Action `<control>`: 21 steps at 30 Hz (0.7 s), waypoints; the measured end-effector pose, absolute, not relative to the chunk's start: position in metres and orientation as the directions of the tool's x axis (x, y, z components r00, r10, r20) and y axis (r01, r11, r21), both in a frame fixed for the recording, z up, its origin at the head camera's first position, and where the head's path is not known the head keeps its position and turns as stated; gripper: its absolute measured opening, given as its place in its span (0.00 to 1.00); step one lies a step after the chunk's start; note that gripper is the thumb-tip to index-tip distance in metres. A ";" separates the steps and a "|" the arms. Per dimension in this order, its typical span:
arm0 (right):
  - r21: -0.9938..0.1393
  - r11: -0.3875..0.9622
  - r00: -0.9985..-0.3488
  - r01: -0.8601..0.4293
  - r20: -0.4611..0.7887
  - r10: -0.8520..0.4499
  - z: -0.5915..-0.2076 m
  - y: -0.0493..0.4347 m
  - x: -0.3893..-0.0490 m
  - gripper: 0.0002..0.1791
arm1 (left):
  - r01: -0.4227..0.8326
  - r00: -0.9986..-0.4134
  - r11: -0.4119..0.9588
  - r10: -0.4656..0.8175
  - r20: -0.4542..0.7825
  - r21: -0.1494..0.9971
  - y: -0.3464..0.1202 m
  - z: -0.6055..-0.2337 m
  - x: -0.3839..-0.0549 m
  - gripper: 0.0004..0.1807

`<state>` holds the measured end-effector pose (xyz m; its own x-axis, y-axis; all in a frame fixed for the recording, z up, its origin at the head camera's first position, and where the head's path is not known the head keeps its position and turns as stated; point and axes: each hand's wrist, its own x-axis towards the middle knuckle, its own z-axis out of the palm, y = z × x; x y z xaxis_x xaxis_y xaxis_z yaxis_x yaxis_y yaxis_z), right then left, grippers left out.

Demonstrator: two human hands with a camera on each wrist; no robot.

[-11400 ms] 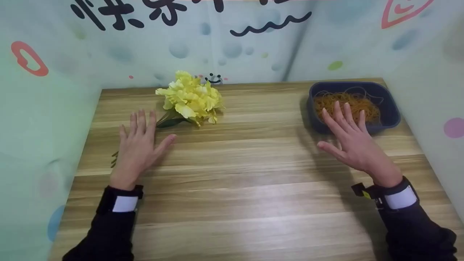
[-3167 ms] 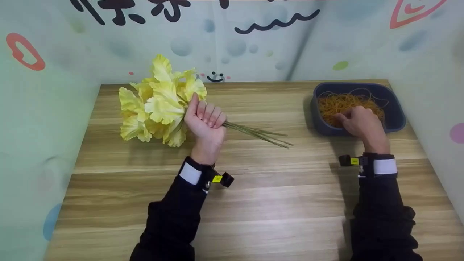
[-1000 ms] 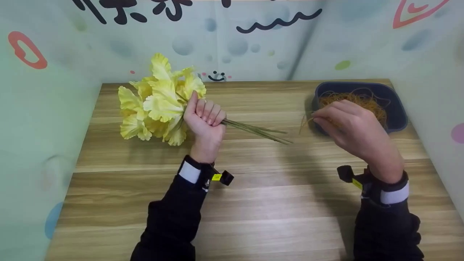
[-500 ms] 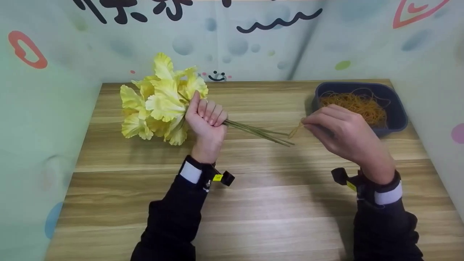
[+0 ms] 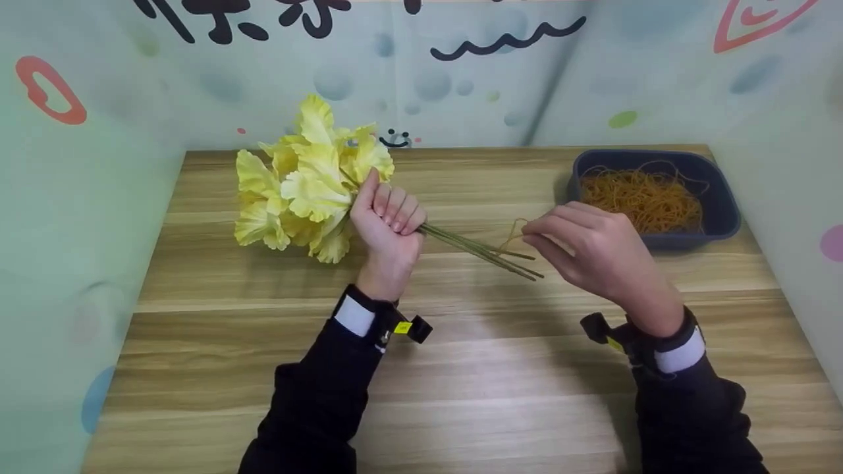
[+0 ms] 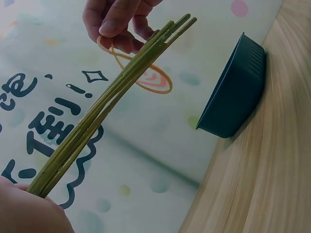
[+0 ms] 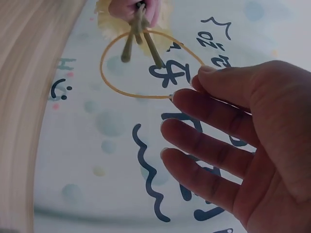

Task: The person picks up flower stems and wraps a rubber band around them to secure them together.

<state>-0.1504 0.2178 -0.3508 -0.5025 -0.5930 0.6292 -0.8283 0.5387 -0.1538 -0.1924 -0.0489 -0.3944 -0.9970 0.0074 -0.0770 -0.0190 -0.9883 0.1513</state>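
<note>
My left hand [image 5: 392, 217] grips a bunch of yellow artificial flowers [image 5: 316, 191] by the green stems, just below the blossoms. Past the fist, the bare stems [image 6: 104, 102] stick out to the right in the head view. Thumb and forefinger of my right hand [image 5: 586, 247] pinch a yellow-orange rubber band [image 7: 104, 73], its other fingers loosely bent. The band hangs as a loop at the stem ends, whose tips show inside it in the right wrist view. From the left wrist, the stems cross in front of part of the loop.
A dark blue plastic basin [image 5: 724, 217] holding a heap of rubber bands [image 5: 642, 197] stands at the back right of the wooden table [image 5: 461, 395]. Behind it rises a printed backdrop [image 5: 421, 85], and side panels flank the table.
My right hand has moved left from the basin with the rubber band, bringing its loop to the stem ends. My left hand and the flowers have shifted slightly right.
</note>
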 end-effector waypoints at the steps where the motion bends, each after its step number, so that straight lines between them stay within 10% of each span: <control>1: -0.152 0.539 -0.503 -0.828 0.627 -0.595 -0.352 0.216 -0.150 0.06 | -0.023 -0.997 -0.988 0.011 -0.078 0.151 -0.048 -0.394 -0.192 0.38; 21: -0.140 0.545 -0.488 -0.827 0.661 -0.571 -0.365 0.199 -0.149 0.10 | -0.153 -0.988 -0.964 0.140 -0.071 0.217 -0.036 -0.399 -0.189 0.38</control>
